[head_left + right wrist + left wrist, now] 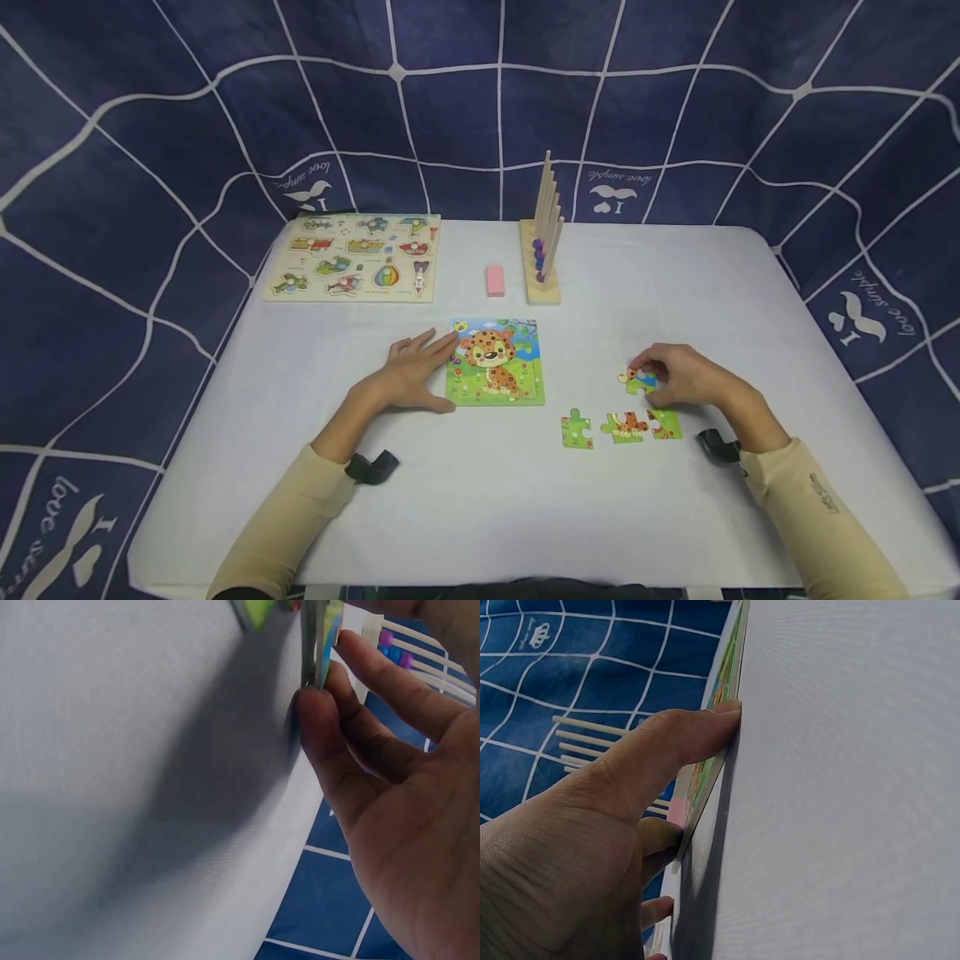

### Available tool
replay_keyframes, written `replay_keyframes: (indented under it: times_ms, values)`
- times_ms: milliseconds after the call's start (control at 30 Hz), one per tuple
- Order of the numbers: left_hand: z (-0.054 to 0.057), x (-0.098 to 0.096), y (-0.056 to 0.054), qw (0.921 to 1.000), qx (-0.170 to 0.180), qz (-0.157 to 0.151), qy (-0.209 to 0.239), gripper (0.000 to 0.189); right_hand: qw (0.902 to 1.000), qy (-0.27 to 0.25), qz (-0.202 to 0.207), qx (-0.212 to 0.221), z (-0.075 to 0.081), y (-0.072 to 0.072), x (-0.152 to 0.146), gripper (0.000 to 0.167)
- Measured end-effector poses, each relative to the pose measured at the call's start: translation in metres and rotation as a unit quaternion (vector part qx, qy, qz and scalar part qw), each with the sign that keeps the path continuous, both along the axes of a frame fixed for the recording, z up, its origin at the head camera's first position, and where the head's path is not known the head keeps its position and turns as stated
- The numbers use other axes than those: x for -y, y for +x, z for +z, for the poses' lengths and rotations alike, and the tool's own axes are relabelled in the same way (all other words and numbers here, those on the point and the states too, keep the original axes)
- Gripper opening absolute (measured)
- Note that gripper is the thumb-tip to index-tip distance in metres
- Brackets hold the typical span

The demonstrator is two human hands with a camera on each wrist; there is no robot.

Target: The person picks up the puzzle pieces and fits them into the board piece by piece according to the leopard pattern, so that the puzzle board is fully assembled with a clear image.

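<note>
A square puzzle board (495,371) with a cartoon leopard lies on the white table. My left hand (408,375) rests at its left side, index fingertip by the upper left corner and thumb (682,739) on the lower left corner, fingers spread. To the right, my right hand (686,375) pinches a puzzle piece (640,382) in blue, green and orange between thumb and fingers; the right wrist view shows its edge on. Just below lie a green puzzle piece (577,432), a spotted leopard-body piece (627,427) and another green-and-orange piece (665,424) beside the right hand.
A wooden peg board (446,296) with vehicle shapes lies at the back left. A pink block (495,281) sits near a wooden stand (543,293) with upright rods and purple and blue beads. Dark blue checked cloth (480,108) hangs behind the table.
</note>
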State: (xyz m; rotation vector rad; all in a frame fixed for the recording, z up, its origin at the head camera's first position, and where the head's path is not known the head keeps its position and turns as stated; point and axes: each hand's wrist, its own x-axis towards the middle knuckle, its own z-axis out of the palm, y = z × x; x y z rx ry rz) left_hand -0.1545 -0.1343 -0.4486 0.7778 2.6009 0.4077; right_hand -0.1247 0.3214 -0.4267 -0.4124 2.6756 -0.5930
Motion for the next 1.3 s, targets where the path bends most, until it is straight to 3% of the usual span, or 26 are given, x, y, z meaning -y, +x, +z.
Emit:
replay_keyframes:
  times_ms: [300,567,933,1133,1300]
  values:
    - [0.000,0.002,0.000,1.0000,0.001,0.001,-0.001,0.114,0.9983,-0.041,0.012,-0.040,-0.001,-0.008,0.003,0.044]
    - [0.000,0.003,-0.001,1.0000,-0.002,0.004,-0.004,0.114,0.9965,-0.062,0.028,-0.048,0.009,-0.024,0.035,0.043]
    - [-0.002,0.004,-0.001,1.0000,-0.004,0.003,-0.001,0.114,0.9876,-0.092,0.114,-0.056,0.020,-0.045,0.088,0.041]
    - [-0.001,0.003,-0.001,1.0000,-0.002,0.001,0.000,0.114,0.9810,-0.095,0.162,-0.048,0.012,-0.055,0.116,0.042]
    - [-0.003,0.002,-0.001,1.0000,-0.003,-0.004,0.007,0.113,0.9793,-0.084,0.179,-0.042,0.003,-0.060,0.135,0.044]
